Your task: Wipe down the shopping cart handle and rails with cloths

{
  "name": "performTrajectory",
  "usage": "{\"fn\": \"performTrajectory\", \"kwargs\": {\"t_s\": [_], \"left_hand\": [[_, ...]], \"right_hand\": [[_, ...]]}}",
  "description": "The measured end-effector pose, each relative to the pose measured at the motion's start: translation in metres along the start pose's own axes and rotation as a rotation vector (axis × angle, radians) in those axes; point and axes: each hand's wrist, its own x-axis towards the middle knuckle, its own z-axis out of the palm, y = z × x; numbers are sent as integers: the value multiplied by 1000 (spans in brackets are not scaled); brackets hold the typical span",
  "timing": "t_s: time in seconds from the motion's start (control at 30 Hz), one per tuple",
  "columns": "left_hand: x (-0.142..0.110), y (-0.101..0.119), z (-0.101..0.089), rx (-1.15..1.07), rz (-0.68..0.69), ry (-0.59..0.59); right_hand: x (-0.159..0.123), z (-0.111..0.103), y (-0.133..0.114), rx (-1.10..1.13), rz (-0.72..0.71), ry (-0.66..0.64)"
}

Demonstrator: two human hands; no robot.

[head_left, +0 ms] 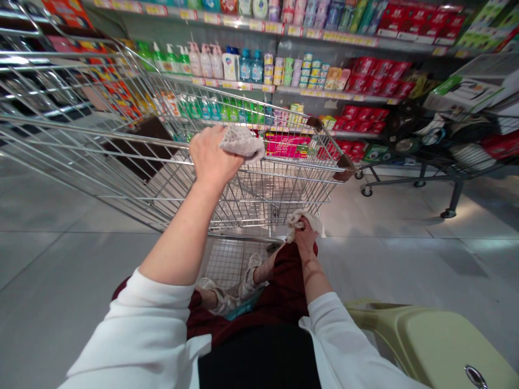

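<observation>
Your left hand (pixel 211 156) was closed around a grey cloth (pixel 242 143), pressed on the top rail of the shopping cart (pixel 284 189) at about 11 o'clock. Your right hand (pixel 305 232) gripped a second, paler rag (pixel 302 220) low against the cart's near end, at roughly 1 o'clock. You seemed to be mid-wipe; the wire showed no clear line between cleaned and uncleaned, so I cannot tell how much was left. Stocked shelves (pixel 284 81) ran across 12 o'clock, another cart (pixel 446 146) at 2.
</observation>
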Motion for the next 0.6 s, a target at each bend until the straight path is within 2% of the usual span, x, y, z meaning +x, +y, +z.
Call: {"fn": "performTrajectory", "kwargs": {"t_s": [0.1,0.3,0.43,0.6], "left_hand": [[0,-1,1,-50,0,-2],[-1,-2,-1,-77,1,-53],[0,0,-2,-28,-4,-40],[0,0,0,-50,24,-21]], "right_hand": [[-5,-1,2,41,41,29],[16,-16,2,87,125,149],[24,-23,16,94,160,133],[47,-34,37,182,277,261]]}}
